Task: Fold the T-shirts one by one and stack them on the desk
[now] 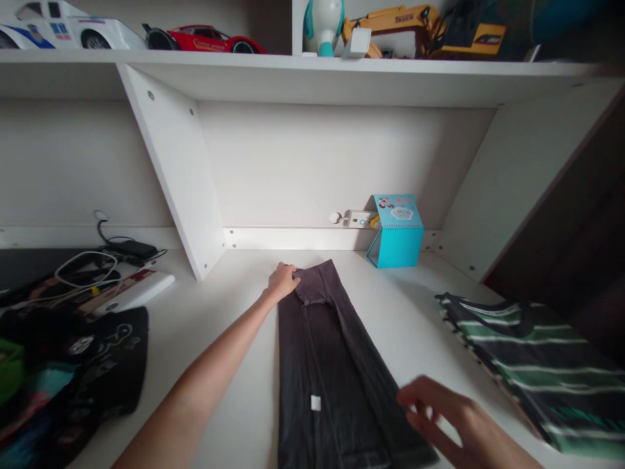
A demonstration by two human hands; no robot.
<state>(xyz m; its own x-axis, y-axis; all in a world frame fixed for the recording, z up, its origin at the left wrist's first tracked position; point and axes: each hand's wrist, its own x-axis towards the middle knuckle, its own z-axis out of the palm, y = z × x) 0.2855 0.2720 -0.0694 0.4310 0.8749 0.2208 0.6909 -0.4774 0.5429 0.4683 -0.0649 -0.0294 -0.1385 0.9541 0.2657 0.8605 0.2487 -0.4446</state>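
stretching lengthwise away, the folded dark garment (344,355): left hand (283,281) pinching its far-left corner, right hand (459,417) half-open, blurred, maybe touching its near-right edge.

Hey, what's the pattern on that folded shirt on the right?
The shirt has green and dark stripes with thin pale lines; the head view shows it.
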